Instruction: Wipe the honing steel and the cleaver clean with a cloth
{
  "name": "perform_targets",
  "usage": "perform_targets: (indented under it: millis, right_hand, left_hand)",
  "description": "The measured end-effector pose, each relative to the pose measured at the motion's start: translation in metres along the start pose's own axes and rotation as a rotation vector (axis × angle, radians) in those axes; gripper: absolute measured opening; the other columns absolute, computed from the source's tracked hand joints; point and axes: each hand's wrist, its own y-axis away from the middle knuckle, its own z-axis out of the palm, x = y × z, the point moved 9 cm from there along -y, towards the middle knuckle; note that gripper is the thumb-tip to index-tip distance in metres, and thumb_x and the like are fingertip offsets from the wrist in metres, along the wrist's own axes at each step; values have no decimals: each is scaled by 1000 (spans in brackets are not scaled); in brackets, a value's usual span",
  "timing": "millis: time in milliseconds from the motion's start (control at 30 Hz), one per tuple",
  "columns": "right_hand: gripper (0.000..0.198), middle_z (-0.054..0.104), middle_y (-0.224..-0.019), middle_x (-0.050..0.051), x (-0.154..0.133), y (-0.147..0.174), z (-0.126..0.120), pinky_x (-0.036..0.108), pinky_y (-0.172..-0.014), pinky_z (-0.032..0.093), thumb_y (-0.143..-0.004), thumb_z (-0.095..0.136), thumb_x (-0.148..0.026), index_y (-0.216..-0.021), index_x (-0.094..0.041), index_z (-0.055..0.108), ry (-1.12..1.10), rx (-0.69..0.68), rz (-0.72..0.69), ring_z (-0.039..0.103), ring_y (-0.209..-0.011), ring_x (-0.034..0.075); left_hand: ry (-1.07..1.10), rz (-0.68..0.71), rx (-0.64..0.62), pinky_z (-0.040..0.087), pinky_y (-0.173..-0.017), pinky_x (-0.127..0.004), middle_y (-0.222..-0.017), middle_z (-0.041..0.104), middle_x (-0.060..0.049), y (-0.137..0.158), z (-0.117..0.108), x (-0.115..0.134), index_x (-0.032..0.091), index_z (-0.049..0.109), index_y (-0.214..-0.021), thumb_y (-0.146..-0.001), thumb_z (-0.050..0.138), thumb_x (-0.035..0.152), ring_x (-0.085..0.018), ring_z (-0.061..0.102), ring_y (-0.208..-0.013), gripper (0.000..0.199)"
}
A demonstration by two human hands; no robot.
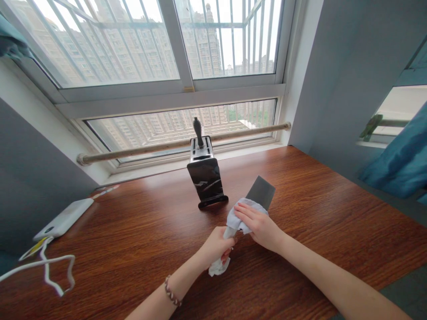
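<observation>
A cleaver [261, 192] with a broad grey blade is held above the table in front of me, its blade pointing away to the upper right. My left hand [218, 246] is closed around its handle, and a crumpled white piece of cloth or tissue [219, 267] pokes out below that fist. My right hand [262, 224] presses a white cloth [238, 217] over the lower blade near the handle, fingers laid together across it. The cloth hides that part of the blade. Just beyond stands a black knife block [206, 180] with one dark-handled tool [198, 131] upright in it.
At the left of the wooden table [140, 231] lies a white power bank or similar flat device [65, 218] with a white cable [46, 271]. A metal rail [160, 147] runs along the window behind the table. A blue curtain [396, 160] hangs at the right.
</observation>
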Motion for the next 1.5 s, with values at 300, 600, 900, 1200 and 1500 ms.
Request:
perform_targets:
  millis: [300,600,900,1200,1500]
  right_hand:
    - [46,50,-132,15,32,2,-11,41,-108,35,-78,40,0,-123,-4,50,66,75,149,36,-130,25]
    - [40,54,-129,10,-5,0,6,36,-108,35,-86,40,-7,-126,-9,47,-14,6,-57,36,-129,22]
    - [32,61,-116,10,13,-4,-11,36,-102,41,-85,42,-8,-114,-12,55,-16,92,-20,46,-121,22]
    - [41,61,-114,11,81,9,-37,43,-101,39,-76,39,0,-110,-17,56,42,220,195,46,-120,22]
    - [36,59,-103,9,139,33,-59,36,-89,45,-76,38,-4,-106,-17,53,69,300,500,55,-100,23]
  left_hand:
    - [-15,12,-68,26,-28,-18,-33,36,11,1,6,-1,21,40,-68,-70,51,23,-5,26,-26,11]
    - [-46,23,-10,28,-27,-19,-33,38,9,-1,0,-3,19,43,-61,-67,48,18,-6,30,-26,8]
    - [10,23,-50,27,-27,-17,-33,37,11,1,6,0,20,40,-68,-68,51,22,-5,28,-26,12]
    - [-31,28,-87,28,-27,-18,-32,38,11,1,9,-3,21,37,-66,-68,50,20,-6,29,-24,13]
    - [-145,40,-85,27,-26,-17,-33,39,9,3,9,-1,19,42,-64,-68,50,20,-7,32,-25,9]
